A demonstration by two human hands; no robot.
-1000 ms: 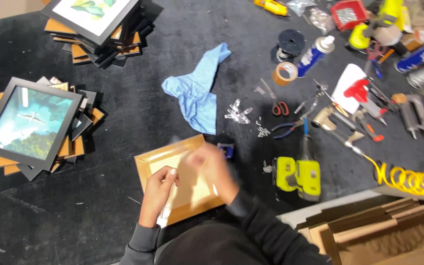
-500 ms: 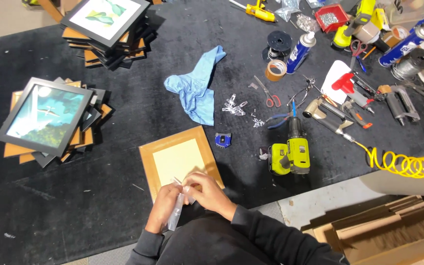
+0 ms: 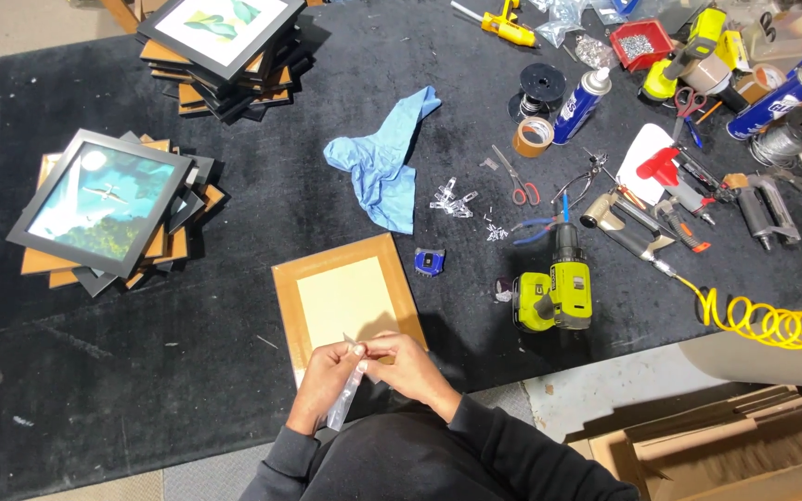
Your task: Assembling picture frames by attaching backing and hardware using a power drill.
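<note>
My left hand and my right hand meet at the table's near edge, fingertips together on a small clear plastic bag that hangs down from them. Both hands pinch its top. Just beyond them lies a brown wooden frame back with a pale yellow panel, flat on the black mat. Black sleeves cover both my forearms.
Two stacks of black picture frames stand at the left and far left. A blue cloth, clear clips, a small blue tool, a lime drill, scissors, tape, spray cans and a yellow coiled hose crowd the right. Cardboard boxes sit bottom right.
My hands have drawn back from the frame back toward my body, and now both hold the clear bag at the table's edge. The view has shifted slightly.
</note>
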